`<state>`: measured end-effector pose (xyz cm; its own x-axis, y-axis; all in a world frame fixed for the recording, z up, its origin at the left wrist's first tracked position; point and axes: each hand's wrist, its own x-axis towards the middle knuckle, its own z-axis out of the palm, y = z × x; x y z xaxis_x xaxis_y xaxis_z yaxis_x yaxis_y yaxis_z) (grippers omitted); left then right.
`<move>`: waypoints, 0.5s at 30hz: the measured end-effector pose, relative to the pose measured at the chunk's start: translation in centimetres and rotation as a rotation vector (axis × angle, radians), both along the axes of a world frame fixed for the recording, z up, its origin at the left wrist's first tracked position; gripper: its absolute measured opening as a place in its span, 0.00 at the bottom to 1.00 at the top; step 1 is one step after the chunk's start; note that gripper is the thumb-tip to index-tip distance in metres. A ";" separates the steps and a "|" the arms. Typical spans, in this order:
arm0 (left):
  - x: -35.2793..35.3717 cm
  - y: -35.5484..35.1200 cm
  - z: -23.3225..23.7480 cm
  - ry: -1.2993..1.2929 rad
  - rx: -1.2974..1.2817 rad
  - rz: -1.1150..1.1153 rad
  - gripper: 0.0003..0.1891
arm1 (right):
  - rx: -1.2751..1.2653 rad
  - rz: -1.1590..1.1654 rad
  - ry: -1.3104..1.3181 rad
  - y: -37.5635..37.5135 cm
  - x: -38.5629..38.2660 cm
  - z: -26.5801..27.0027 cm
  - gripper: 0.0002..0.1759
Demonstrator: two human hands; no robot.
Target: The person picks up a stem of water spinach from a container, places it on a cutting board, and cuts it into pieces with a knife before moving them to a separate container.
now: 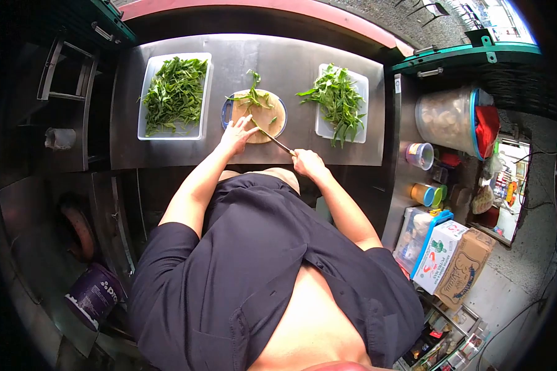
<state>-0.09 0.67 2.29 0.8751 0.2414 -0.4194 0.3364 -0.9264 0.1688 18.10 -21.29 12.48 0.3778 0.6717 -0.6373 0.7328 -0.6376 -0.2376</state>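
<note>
A round cutting board [277,128] with a blue rim lies on the metal table. Green leafy stems [252,98] rest across its upper part. My left hand [236,135] is over the board's lower left, fingers spread and touching the base of the stems; whether it pinches one is too small to tell. In my right hand [307,163] is the handle of a knife [275,141], its blade pointing up and left onto the board, close to my left fingertips. A small cut green piece [273,120] lies to the right of the stems.
A white tray [208,74] full of leaves stands left of the board, another tray [362,117] with leafy stems at the right. Plastic tubs [442,117], jars [419,156] and cardboard boxes [464,266] line the right side. A purple bucket [94,297] is at the lower left.
</note>
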 end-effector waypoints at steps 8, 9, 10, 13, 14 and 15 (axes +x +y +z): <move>-0.1 -0.1 0.4 -0.007 -0.015 0.009 0.49 | 0.006 -0.009 0.027 -0.6 0.6 -0.6 0.17; -0.1 0.0 0.5 0.002 -0.022 0.005 0.49 | 0.008 -0.009 0.026 -0.7 0.6 -0.8 0.17; -0.1 0.0 0.5 0.001 -0.020 0.004 0.49 | 0.008 -0.001 0.016 -0.7 0.6 -0.9 0.17; -0.1 0.0 0.4 0.000 -0.046 0.024 0.52 | -0.009 0.003 0.002 -0.5 0.4 -0.2 0.17; -0.1 -0.1 0.0 -0.009 -0.036 0.021 0.52 | -0.029 0.002 0.000 -0.4 0.2 0.2 0.17; -0.2 -0.1 0.0 -0.018 -0.026 0.019 0.52 | -0.028 0.001 0.000 -0.3 0.2 0.5 0.17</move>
